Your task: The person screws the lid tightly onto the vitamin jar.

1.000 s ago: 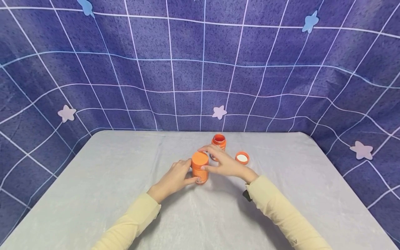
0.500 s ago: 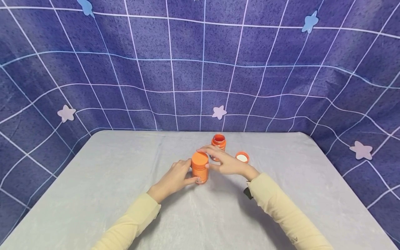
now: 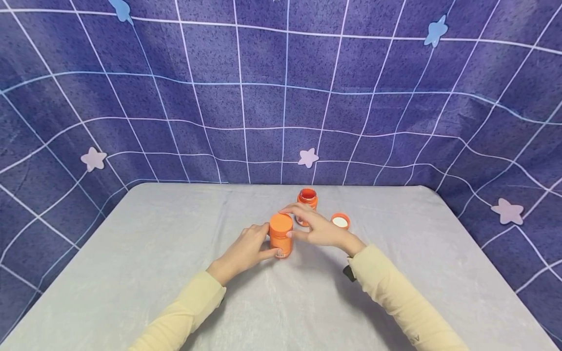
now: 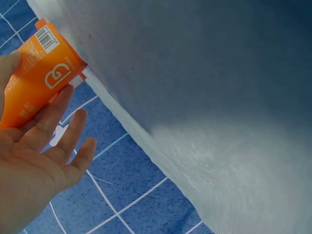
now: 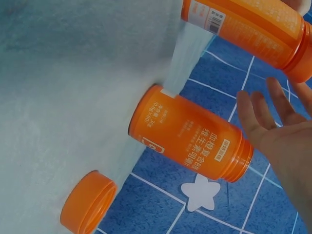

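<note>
An orange screw-cap bottle (image 3: pixel 281 244) stands upright on the table, its orange cap (image 3: pixel 281 224) in place on top. Around its lower body my left hand (image 3: pixel 247 247) keeps a grip, thumb on the near side. In the left wrist view the label and barcode of this bottle (image 4: pixel 41 73) show, and some fingers of the left hand (image 4: pixel 46 153) lie off it. My right hand (image 3: pixel 319 229) holds the cap by its edge between thumb and fingers. Just behind, partly hidden by that hand, stands a second orange bottle (image 3: pixel 308 199), uncapped.
A loose orange cap (image 3: pixel 340 222) lies inside-up to the right of the uncapped bottle, its white lining showing. Both appear in the right wrist view, the uncapped bottle (image 5: pixel 190 134) close to the right fingers. A grey cloth covers the table (image 3: pixel 145 253); a blue curtain (image 3: pixel 263 107) hangs behind.
My right thumb and fingers have shifted slightly back and forth around the cap's edge. The left hand, both bottles and the loose cap stay in place.
</note>
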Tool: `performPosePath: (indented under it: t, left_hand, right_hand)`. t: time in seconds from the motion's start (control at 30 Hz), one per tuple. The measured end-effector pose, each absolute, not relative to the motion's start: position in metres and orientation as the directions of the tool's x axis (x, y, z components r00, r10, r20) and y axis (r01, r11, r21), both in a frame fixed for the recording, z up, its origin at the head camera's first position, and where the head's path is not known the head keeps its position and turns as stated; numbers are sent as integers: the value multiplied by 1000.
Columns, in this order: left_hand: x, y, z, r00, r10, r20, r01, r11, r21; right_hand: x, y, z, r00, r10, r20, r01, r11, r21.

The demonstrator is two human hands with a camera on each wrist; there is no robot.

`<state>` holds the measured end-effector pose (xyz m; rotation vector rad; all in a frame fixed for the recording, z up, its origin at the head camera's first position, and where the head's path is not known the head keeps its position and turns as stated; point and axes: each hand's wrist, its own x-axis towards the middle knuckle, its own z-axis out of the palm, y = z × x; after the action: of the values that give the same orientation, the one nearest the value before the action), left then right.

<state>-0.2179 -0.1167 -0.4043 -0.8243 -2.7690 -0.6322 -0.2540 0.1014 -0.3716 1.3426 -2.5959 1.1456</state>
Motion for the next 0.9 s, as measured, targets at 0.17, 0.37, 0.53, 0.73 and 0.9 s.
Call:
performPosePath:
  t: [0.17, 0.37, 0.53, 0.73, 0.9]
  left_hand:
    - [-218, -117, -405, -828, 479, 292, 558, 756, 342]
    - [-220, -117, -407, -827, 477, 297, 559, 754, 346]
    - [-221, -117, -408, -827, 478, 296, 559, 756, 341]
    - [-221, -117, -408, -830, 477, 290, 556, 755, 347]
    - [-220, -117, -408, -829, 478, 291, 556, 755, 347]
  right_hand:
    - [-251, 99, -373, -665, -657, 356, -703, 388, -596]
    - [-249, 96, -376, -687, -614, 389, -699, 412, -585]
    - [-249, 95, -378, -693, -602, 396, -702, 440, -561]
    - [-249, 94, -378, -687, -602, 408, -710, 436, -552]
    - [-248, 94, -377, -685, -610, 398, -707, 423, -567]
